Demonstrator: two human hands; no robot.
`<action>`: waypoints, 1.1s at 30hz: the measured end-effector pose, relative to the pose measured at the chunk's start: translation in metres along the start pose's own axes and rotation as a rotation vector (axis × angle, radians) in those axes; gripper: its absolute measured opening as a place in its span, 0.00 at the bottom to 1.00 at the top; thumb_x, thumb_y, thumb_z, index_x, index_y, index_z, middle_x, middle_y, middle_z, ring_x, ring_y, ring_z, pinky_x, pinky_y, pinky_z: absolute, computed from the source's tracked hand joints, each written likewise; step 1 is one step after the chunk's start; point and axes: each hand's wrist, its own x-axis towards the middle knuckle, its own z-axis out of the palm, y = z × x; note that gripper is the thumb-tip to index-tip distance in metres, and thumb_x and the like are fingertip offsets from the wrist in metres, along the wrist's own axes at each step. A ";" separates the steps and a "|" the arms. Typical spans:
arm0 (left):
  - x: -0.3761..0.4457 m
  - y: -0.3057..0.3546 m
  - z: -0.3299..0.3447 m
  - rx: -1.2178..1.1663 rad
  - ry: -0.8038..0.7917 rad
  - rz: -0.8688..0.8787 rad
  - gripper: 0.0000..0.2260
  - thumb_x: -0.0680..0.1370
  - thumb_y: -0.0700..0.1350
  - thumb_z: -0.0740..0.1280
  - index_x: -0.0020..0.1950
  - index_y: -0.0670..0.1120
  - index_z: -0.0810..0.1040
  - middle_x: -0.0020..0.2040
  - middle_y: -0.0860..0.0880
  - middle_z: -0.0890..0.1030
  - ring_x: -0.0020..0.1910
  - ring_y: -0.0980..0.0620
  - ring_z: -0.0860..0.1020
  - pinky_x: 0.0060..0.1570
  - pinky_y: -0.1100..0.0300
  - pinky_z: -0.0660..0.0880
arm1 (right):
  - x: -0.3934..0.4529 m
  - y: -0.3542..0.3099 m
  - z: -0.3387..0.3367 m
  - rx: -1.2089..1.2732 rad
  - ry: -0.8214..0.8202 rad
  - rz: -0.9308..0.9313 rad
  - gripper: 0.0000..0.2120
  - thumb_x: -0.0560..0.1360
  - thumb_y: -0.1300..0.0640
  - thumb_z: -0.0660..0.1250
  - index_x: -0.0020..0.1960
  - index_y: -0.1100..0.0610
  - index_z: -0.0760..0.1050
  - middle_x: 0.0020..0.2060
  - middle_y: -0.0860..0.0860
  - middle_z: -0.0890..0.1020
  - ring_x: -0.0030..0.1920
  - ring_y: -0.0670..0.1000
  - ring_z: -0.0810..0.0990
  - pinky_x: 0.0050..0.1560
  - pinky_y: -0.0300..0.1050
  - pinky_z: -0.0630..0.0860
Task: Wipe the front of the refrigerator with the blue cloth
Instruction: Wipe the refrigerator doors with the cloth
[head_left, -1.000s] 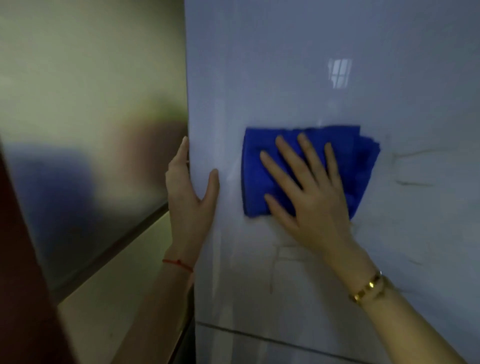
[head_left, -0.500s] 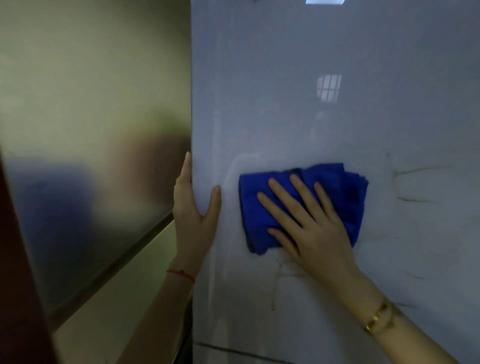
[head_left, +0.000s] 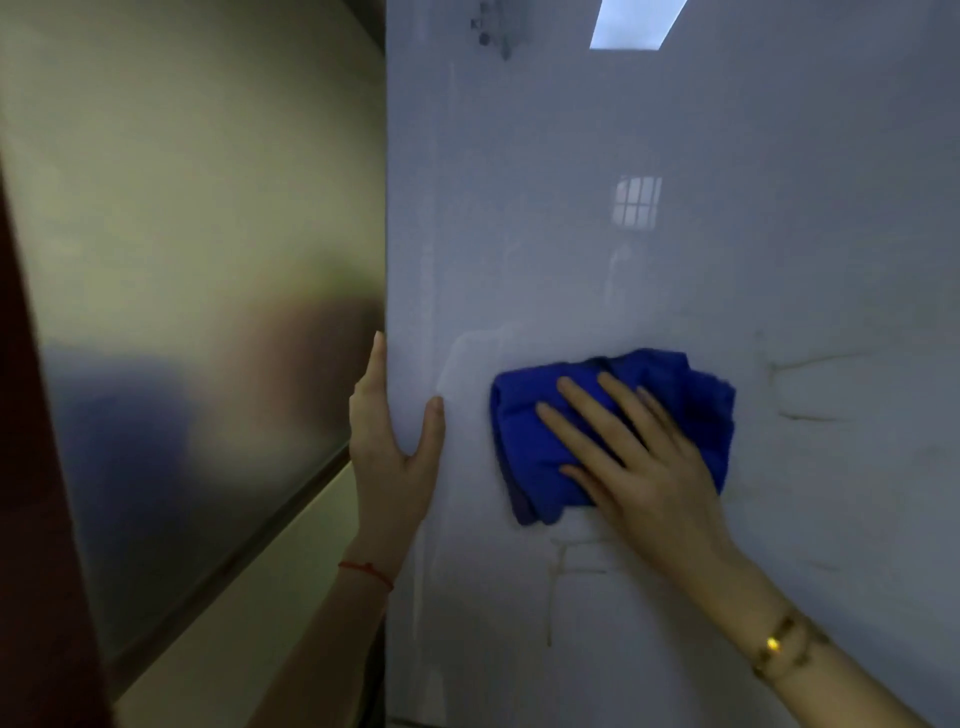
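Right wrist: gold bracelet (head_left: 777, 649), nearest the camera.
Left wrist: red string (head_left: 366, 570).
Right hand (head_left: 636, 462): flat, fingers spread, palm pressing the blue cloth (head_left: 613, 431) against the refrigerator front (head_left: 675, 260); not clenched.
Left hand (head_left: 392, 441): wrapped on the door's left edge, thumb on the front face, fingers around the side.
Blue cloth: bunched, at mid-height of the door, nearer its left edge.
Door surface: glossy; faint streaks right of and below the cloth.
Left of refrigerator: brushed metal panel (head_left: 197, 260).
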 end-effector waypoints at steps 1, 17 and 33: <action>0.000 -0.001 0.000 0.000 0.004 0.001 0.32 0.78 0.47 0.67 0.79 0.42 0.58 0.67 0.66 0.65 0.66 0.72 0.67 0.65 0.76 0.65 | 0.001 0.009 -0.004 -0.015 0.005 0.000 0.21 0.81 0.51 0.62 0.73 0.51 0.66 0.73 0.51 0.67 0.72 0.56 0.65 0.72 0.53 0.62; -0.042 -0.009 -0.012 0.118 -0.042 -0.044 0.33 0.78 0.52 0.65 0.79 0.56 0.52 0.69 0.55 0.69 0.68 0.52 0.71 0.67 0.55 0.71 | -0.072 -0.028 0.011 -0.064 0.024 0.017 0.21 0.80 0.59 0.58 0.72 0.50 0.66 0.71 0.49 0.67 0.66 0.56 0.69 0.69 0.48 0.61; -0.067 -0.015 -0.017 0.174 -0.070 -0.062 0.34 0.79 0.49 0.65 0.80 0.46 0.51 0.73 0.50 0.66 0.71 0.50 0.68 0.71 0.47 0.68 | -0.100 -0.047 0.028 -0.103 0.129 0.194 0.19 0.81 0.55 0.58 0.72 0.51 0.66 0.72 0.49 0.65 0.66 0.56 0.67 0.64 0.51 0.64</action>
